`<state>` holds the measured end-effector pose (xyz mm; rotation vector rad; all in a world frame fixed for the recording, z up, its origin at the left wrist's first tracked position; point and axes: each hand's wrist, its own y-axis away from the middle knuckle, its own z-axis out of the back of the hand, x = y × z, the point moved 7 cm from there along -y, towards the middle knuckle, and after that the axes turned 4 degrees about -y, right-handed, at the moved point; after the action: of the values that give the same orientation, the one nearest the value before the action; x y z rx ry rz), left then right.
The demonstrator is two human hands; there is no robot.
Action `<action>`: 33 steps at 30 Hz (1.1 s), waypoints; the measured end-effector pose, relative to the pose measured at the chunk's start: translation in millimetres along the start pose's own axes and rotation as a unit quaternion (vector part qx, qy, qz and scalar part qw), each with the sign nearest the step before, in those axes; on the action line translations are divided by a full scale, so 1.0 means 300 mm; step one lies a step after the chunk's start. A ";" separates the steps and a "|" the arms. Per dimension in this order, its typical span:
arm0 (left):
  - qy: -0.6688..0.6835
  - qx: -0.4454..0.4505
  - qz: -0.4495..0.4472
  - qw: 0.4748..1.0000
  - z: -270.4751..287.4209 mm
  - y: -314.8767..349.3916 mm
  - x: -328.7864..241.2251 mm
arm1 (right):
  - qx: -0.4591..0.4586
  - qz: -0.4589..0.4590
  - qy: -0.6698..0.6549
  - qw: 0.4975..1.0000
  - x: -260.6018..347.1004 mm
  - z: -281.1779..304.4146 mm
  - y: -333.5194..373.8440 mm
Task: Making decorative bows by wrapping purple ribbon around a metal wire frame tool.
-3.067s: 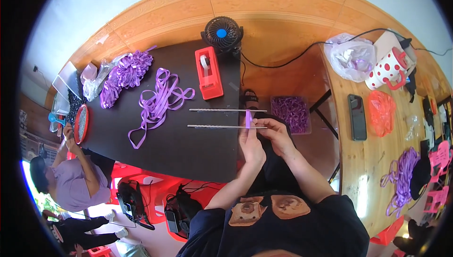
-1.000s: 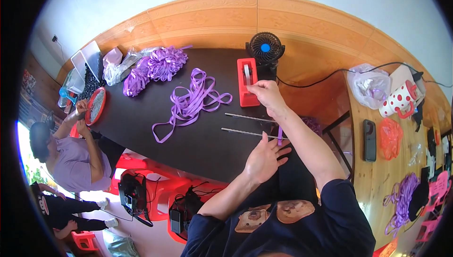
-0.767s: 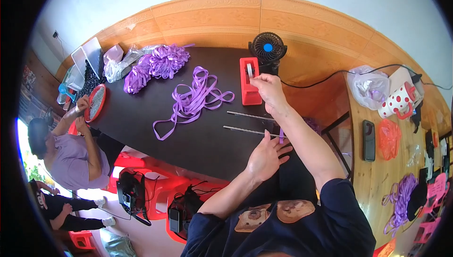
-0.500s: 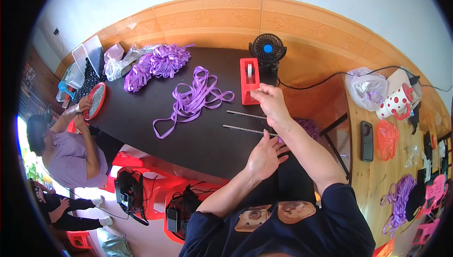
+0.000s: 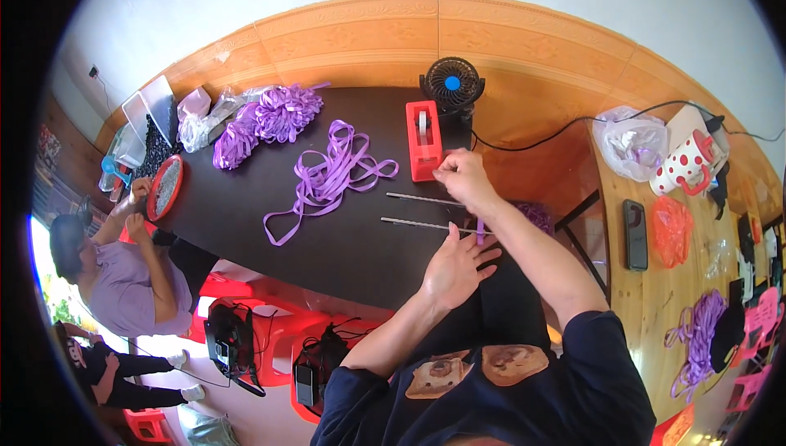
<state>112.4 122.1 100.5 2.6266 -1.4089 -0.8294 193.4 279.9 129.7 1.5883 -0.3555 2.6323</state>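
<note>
My right hand [image 5: 465, 180] is at the near right corner of a red tape dispenser [image 5: 424, 141]. Its thumb and index finger are pinched together; whatever lies between them is too small to make out. Nearer to me, my left hand [image 5: 455, 270] has its fingers stretched out and spread, the thumb against the closer of two thin patterned rods [image 5: 405, 222]. Those rods lie roughly parallel at the table's right end. A short strip of purple ribbon [image 5: 481, 229] runs across their right ends, by my left fingertips. Loose purple ribbon [image 5: 327, 180] lies tangled mid-table.
Behind the dispenser stands a small black fan [image 5: 452, 86]. Purple ribbon bundles [image 5: 274, 118] lie at the back left. Another person holds a red tray [image 5: 166, 187] at the table's left end. A wooden table [image 5: 643, 307] on the right bears a phone [image 5: 635, 235] and a dotted cup [image 5: 681, 166].
My right hand has drawn slightly toward me along the dispenser's near end. More of the ribbon strip shows between the rods. My left hand stays spread by the rods; the view has shifted a little.
</note>
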 end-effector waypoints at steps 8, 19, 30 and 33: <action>-0.025 -0.016 -0.011 1.000 0.004 0.023 -0.013 | 0.184 0.004 -0.104 0.977 -0.011 0.219 0.095; -0.036 -0.027 -0.009 0.999 -0.022 0.017 -0.020 | 0.411 0.001 -0.108 0.905 -0.036 0.177 0.224; -0.036 -0.032 -0.007 0.999 -0.018 0.019 -0.019 | 0.403 0.047 -0.051 0.912 -0.048 0.156 0.207; -0.035 -0.033 -0.005 0.999 -0.021 0.022 -0.020 | 0.391 0.058 -0.039 0.918 -0.053 0.153 0.206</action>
<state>107.8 121.6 110.1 2.5827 -1.3592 -0.9605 231.0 211.1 125.8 1.8822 0.7296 2.9962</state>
